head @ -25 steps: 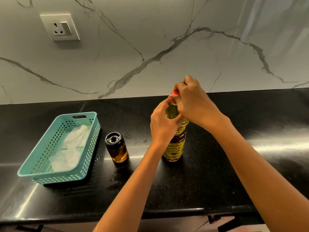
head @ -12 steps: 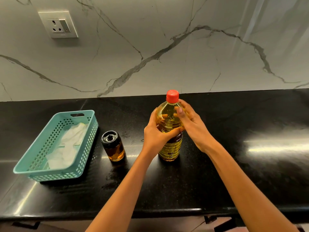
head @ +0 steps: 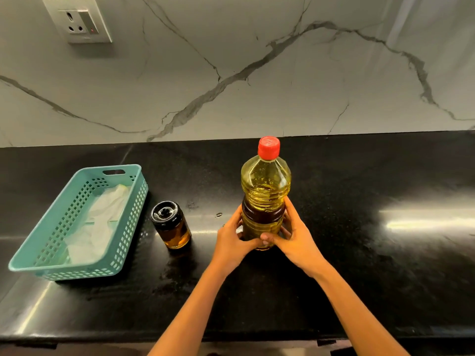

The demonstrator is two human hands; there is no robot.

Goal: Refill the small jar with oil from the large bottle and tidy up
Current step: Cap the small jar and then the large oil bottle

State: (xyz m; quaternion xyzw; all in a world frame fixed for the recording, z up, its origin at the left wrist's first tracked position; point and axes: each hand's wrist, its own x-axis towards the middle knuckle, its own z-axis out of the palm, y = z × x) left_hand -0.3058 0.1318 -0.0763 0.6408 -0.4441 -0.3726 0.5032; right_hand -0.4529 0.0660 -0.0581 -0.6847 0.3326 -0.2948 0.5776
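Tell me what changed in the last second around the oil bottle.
The right hand left the red cap, and both it and the left hand slid down the large bottle; they now grip its lower body. The cap is on, the bottle upright. The small jar, the basket and the cloth in it stayed put.

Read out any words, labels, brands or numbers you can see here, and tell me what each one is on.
Nothing can be read for certain.
On the jar: pale print near its base, too blurred to read.
On the bottle: a dark label band, no legible words.
On the cap: no legible marks.
On the socket: no text visible.
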